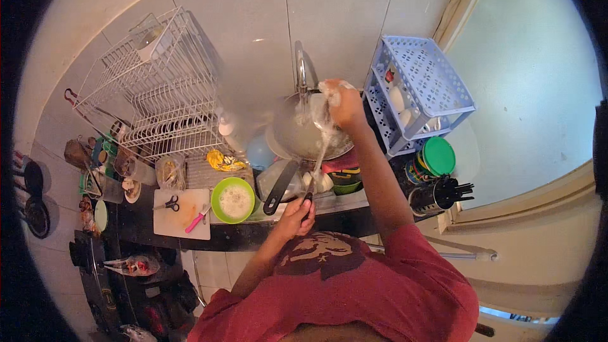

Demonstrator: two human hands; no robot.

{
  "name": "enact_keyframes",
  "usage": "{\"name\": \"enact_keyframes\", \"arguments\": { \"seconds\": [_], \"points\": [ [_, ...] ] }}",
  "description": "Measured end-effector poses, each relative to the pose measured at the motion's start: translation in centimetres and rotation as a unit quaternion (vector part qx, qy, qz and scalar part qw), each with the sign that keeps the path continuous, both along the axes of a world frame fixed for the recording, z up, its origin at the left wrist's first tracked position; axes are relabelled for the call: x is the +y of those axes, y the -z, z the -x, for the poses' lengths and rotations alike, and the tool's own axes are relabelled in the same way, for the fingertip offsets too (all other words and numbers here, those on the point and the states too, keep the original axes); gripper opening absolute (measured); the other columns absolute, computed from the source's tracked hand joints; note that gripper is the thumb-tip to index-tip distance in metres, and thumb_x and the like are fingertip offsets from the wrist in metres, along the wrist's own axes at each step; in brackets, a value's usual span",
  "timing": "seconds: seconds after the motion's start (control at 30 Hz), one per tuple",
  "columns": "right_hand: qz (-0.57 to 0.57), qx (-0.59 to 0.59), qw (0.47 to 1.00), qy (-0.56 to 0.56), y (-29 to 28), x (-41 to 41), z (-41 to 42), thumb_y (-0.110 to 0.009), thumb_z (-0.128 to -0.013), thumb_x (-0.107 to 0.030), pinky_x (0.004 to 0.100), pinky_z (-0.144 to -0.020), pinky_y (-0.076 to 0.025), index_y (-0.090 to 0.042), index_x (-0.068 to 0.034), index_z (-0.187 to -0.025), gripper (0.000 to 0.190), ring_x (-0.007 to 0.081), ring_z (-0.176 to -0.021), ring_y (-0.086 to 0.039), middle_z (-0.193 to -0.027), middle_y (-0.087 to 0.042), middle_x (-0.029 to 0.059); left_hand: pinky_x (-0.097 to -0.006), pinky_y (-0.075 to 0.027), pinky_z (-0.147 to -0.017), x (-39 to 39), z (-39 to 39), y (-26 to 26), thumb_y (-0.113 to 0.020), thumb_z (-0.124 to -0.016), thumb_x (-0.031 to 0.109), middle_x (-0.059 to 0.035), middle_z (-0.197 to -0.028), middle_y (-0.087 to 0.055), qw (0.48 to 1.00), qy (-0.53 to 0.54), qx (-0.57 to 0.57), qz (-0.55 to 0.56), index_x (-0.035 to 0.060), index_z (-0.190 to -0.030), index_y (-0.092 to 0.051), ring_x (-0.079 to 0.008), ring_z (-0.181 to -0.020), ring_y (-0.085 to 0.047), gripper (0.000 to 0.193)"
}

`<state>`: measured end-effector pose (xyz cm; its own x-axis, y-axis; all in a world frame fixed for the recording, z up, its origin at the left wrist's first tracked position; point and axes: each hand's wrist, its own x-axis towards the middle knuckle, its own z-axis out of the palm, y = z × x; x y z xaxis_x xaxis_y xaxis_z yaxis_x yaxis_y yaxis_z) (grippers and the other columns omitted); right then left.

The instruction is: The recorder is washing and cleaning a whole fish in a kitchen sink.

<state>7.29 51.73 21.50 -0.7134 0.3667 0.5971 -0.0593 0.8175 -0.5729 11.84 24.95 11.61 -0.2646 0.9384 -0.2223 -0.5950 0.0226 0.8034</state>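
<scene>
My left hand (295,218) is closed around the dark handle of a long metal kitchen utensil (324,145), whose soapy upper part reaches up over the sink. With my right hand (343,104) I grip a foamy sponge or scrubber, pressed near the utensil's far end; its exact kind is hidden by foam and fingers. Beneath lies a wide round pan (297,128) under the chrome faucet (302,69), with water running. A pan with a black handle (281,187) leans in front. Left of my left hand stands a green bowl (214,199) of sudsy liquid.
A white wire dish rack (166,90) stands at the left. A cutting board (166,228) holds scissors (172,204) and a pink-handled knife (195,222). At the right are a blue plastic shelf (422,71), a green-lidded container (439,156) and a metal utensil holder (422,199).
</scene>
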Motion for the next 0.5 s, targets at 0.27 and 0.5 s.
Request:
{"name": "enact_keyframes", "arguments": {
  "seconds": [0.27,0.5],
  "points": [
    [-0.109,0.011,0.993,-0.037,-0.7,-6.6,-1.3,-0.05,-0.078,-0.004,0.04,-0.093,-0.043,-0.062,-0.007,-0.107,0.031,0.0325,-0.107,-0.054,-0.112,-0.06,0.0156,-0.0214,-0.02,-0.031,1.0,0.9,-0.5,-0.039,-0.096,0.043,0.0002,-0.048,-0.033,0.997,-0.052,-0.026,0.04,0.0083,-0.071,-0.042,-0.0084,-0.035,-0.029,0.043],
    [0.02,0.028,0.994,-0.104,-0.2,-3.9,-0.1,-0.052,-0.079,-0.007,0.0417,-0.09,-0.043,-0.063,-0.008,-0.101,0.025,0.0342,-0.104,-0.055,-0.11,-0.061,0.015,-0.0214,-0.019,-0.031,0.4,0.4,-0.5,-0.037,-0.097,0.043,0.0,-0.047,-0.032,0.998,-0.046,-0.009,0.032,0.0078,-0.064,-0.04,-0.0083,-0.034,-0.027,0.048]
  ]
}}
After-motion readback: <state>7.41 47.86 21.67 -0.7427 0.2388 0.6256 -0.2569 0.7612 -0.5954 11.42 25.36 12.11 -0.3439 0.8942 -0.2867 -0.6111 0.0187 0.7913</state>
